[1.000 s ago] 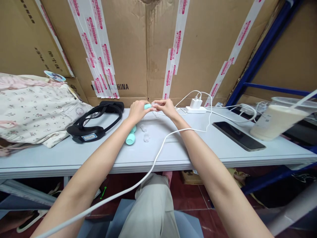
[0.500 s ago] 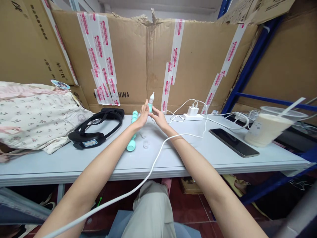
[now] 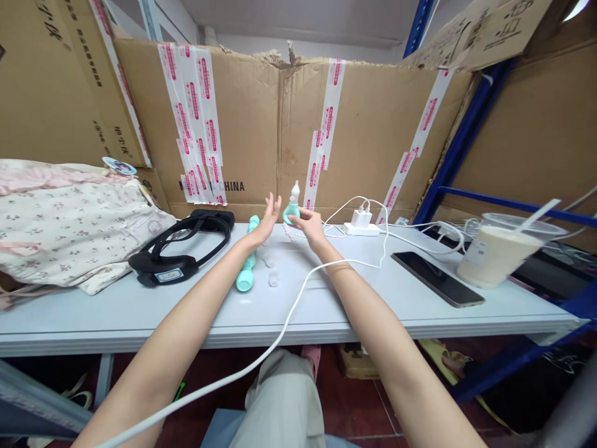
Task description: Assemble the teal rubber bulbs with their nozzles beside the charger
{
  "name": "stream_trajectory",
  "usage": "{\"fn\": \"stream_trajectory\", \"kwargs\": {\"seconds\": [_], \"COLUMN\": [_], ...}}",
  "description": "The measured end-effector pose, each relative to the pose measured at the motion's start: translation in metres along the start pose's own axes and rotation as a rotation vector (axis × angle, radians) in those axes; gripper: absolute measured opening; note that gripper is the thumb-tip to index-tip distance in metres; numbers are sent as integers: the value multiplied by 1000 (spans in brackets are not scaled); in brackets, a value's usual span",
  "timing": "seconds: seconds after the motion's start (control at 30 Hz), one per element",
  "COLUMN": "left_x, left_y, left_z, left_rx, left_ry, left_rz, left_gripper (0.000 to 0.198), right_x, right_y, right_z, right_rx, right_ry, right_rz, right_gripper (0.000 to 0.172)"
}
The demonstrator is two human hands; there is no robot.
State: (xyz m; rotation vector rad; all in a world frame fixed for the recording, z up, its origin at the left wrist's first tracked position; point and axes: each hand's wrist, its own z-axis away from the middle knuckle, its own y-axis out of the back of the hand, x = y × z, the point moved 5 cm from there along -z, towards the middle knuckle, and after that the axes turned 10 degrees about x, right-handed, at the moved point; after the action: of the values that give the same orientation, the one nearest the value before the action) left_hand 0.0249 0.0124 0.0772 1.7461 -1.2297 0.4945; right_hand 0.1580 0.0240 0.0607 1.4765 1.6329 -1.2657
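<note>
My right hand (image 3: 311, 225) pinches a mint-green bulb nasal aspirator (image 3: 291, 210) between thumb and fingers, its pale tip pointing up. Just left of it, my left hand (image 3: 265, 223) is raised with fingers stretched out, holding nothing and apart from the bulb. A mint-green knobbed object (image 3: 245, 280), round at its near end, lies on the table partly behind my left wrist. Near it rests a small clear plastic piece (image 3: 273, 278), with another clear piece (image 3: 268, 261) behind. Something clear and beaded, too small to make out, shows below the bulb.
A white cable (image 3: 298, 292) crosses in front of my right forearm. On the left are a black headset (image 3: 163, 267) and a floral cloth bag (image 3: 69, 224). To the right are a white charger (image 3: 361, 223), a phone (image 3: 437, 279) and a drink cup (image 3: 489, 252). Cardboard (image 3: 252, 124) stands behind.
My left hand has come off the aspirator and opened beside it. My right hand has moved slightly right with the aspirator, which now stands more upright. The view has tilted up a little.
</note>
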Motion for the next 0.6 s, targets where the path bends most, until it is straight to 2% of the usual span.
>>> {"fn": "stream_trajectory", "kwargs": {"seconds": [0.13,0.3,0.4,0.6], "left_x": [-25,-63,-69,-66], "left_y": [20,27,27,32], "left_z": [-12,-19,-19,-16], "left_rx": [135,142,119,148], "left_ry": [65,120,120,120], "left_rz": [-26,-95,-133,-136], "left_gripper": [71,75,77,76], "right_x": [-4,-8,-12,-12], "right_y": [13,16,16,18], "right_z": [-6,-5,-5,-3], "right_rx": [15,10,8,3], "right_ry": [-26,-9,27,16], "right_rz": [-6,9,39,60], "right_gripper": [45,47,44,45]}}
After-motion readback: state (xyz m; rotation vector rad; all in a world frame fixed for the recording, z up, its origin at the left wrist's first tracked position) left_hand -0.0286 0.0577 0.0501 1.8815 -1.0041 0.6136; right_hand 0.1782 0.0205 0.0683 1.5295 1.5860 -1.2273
